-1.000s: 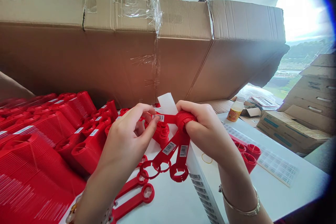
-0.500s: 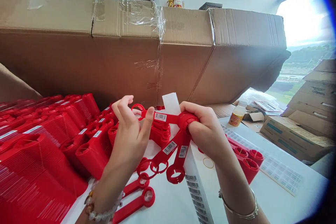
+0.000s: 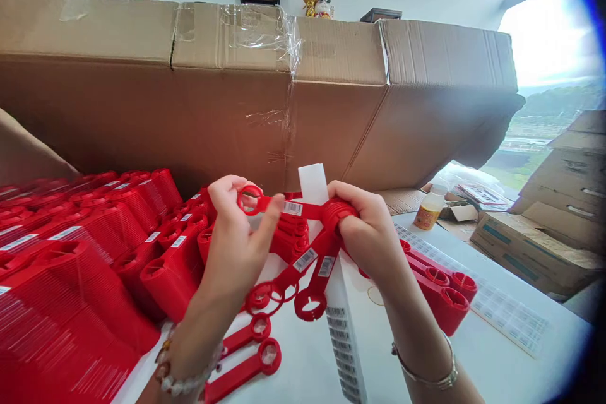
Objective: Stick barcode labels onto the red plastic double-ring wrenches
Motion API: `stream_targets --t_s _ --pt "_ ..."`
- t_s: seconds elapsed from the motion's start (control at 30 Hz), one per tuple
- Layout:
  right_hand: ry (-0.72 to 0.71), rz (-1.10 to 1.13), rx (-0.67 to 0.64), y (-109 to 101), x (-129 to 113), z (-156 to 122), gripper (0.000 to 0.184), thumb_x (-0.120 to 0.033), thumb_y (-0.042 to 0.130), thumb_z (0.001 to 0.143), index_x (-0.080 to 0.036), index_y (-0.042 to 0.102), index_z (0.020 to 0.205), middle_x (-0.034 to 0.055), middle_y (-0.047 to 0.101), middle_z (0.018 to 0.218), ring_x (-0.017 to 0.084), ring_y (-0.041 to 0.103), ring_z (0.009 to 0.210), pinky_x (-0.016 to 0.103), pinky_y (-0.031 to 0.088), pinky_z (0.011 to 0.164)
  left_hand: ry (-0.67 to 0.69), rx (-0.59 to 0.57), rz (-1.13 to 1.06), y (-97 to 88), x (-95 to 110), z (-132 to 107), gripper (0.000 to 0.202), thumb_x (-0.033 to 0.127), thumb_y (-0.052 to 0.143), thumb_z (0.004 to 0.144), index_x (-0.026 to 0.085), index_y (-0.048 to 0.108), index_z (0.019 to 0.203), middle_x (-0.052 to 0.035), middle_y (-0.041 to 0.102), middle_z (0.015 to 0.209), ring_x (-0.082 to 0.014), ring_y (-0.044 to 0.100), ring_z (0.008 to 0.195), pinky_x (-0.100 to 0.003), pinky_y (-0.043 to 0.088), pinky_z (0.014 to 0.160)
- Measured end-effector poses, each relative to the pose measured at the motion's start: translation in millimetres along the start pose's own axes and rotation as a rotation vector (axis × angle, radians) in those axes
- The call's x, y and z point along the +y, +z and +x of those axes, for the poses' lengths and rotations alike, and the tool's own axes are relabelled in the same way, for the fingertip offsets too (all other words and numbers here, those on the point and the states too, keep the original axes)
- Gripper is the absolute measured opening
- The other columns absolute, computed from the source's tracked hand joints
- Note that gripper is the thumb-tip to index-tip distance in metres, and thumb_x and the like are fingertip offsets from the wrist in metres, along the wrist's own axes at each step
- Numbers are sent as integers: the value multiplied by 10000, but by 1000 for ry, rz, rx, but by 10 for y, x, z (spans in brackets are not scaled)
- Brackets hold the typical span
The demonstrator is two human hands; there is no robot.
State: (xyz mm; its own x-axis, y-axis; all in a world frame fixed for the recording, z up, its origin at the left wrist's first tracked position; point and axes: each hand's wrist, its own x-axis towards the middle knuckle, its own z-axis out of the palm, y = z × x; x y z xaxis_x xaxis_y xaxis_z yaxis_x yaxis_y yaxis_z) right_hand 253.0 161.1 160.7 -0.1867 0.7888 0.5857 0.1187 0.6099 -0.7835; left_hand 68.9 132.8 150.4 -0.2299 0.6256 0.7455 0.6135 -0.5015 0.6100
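My right hand [image 3: 367, 224] is closed round the stacked ring ends of several flat red plastic pieces [image 3: 334, 214], which fan out from it. Each fanned piece has a ring at its end, and barcode labels [image 3: 304, 259] show on them. My left hand [image 3: 237, 233] is at the far ring of the piece pointing left [image 3: 249, 197]; its fingers curl by the ring and its thumb lies across the strip beside the label. A blank white paper slip [image 3: 312, 183] sticks up by my right fingers; whether they grip it is unclear. Loose red pieces [image 3: 243, 366] lie below.
Tall stacks of red pieces [image 3: 85, 303] fill the left side. Another red bundle [image 3: 442, 303] lies right, by a barcode label sheet [image 3: 509, 322]. A second label sheet [image 3: 344, 353] is nearer. A bottle [image 3: 428, 208], small cartons [image 3: 534, 246] and a large cardboard box [image 3: 227, 113] stand behind.
My left fingers have curled in by the ring of the left-pointing piece, and the thumb has come over its strip. The lower fanned pieces have swung slightly left. My right hand keeps its grip.
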Motion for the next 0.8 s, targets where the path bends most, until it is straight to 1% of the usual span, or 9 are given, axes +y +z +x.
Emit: stream_targets --t_s 0.1,0.17,0.27,0.37,0.47,0.57,0.67,0.73,0.8 --pt "-36 -66 83 -91 94 89 185 -64 440 759 -209 517 675 -51 492 626 116 408 605 269 300 524 -125 -110 9 -119 33 42 304 564 516 1013 266 523 1074 -14 651 970 -190 638 856 -344 476 753" --pt "-44 -116 108 -150 159 143 180 -65 438 740 -208 521 669 -51 489 619 116 404 599 274 297 531 -180 -196 29 -173 67 61 353 602 498 1007 258 574 1018 -27 696 1028 -221 661 970 -355 477 810" --pt "-30 -144 103 -207 222 189 172 -71 449 731 -205 545 679 -51 504 619 116 423 598 275 309 543 -260 -391 -32 -179 106 70 372 622 515 989 271 610 1065 -38 721 1150 -259 665 1111 -364 501 858" --pt "-12 -151 1 -209 224 187 187 -71 458 742 -199 594 737 -44 573 672 121 480 630 272 352 573 -316 -612 -194 -107 103 62 349 603 554 973 286 647 1085 -36 731 1141 -246 691 1078 -352 548 842" --pt "-29 -155 -192 -161 189 159 214 -63 455 777 -194 624 781 -27 627 730 137 556 699 268 400 617 -351 -732 -339 -23 67 52 286 543 611 960 273 667 1035 -49 732 1082 -239 710 1026 -382 581 901" --pt "-85 -79 -310 -94 166 138 304 -23 461 770 -201 659 916 -11 692 859 157 631 819 265 464 692 -381 -775 -483 16 25 55 282 486 707 908 256 688 1071 -64 754 1032 -263 733 1006 -435 601 938" --pt "-139 25 -230 -58 177 137 342 -37 526 822 -219 633 1092 12 707 1011 162 654 890 265 502 733 -428 -768 -554 -5 -6 77 346 479 755 872 246 703 1122 -83 780 1070 -282 758 990 -441 627 896" --pt "-144 55 -155 -66 192 144 203 -133 576 909 -219 627 1086 18 691 999 152 644 851 260 505 705 -406 -677 -533 -36 -20 101 322 487 730 889 250 715 1106 -85 784 1099 -275 754 1007 -426 620 907" --pt "-131 68 -112 -94 202 155 75 -229 588 964 -215 631 1024 10 672 939 135 614 777 251 491 657 -349 -491 -478 -67 -29 128 256 452 696 909 249 732 1060 -81 782 1111 -272 730 1058 -412 598 942"
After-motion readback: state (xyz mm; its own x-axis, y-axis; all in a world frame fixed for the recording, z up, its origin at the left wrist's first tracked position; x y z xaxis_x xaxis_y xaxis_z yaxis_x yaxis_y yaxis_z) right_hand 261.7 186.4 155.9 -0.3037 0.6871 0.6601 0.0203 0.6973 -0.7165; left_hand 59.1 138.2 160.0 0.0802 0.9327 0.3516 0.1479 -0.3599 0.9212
